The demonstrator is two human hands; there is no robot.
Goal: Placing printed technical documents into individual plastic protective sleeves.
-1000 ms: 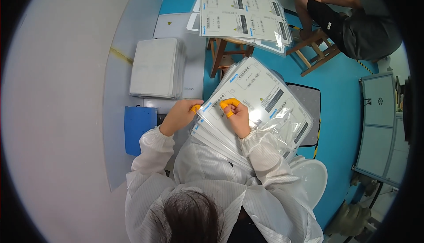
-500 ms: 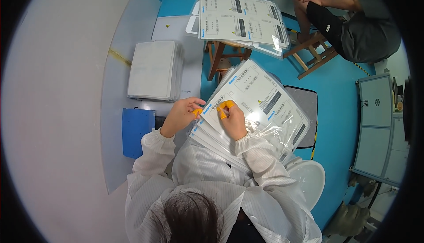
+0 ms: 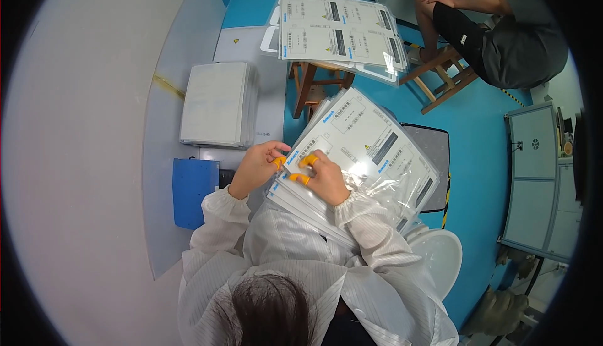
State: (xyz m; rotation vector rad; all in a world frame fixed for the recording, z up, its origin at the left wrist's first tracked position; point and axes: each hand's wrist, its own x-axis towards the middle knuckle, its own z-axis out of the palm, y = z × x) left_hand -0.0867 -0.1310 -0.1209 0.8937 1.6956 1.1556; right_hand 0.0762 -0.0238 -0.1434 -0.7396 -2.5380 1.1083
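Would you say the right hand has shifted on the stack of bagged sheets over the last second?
No. The right hand rests at the near left corner of the stack of bagged sheets, as before, beside the left hand.

1. Stack of bagged printed sheets (image 3: 364, 151) lies on the person's lap; right hand (image 3: 323, 179) rests on its near-left corner, left hand (image 3: 257, 167) at its left edge.
2. Second sheet stack (image 3: 336, 32) sits on a wooden stool (image 3: 314, 85), beyond the lap stack.
3. Closed box (image 3: 217, 104) lies left of the stool.
4. Seated co-worker (image 3: 502, 32) far right.
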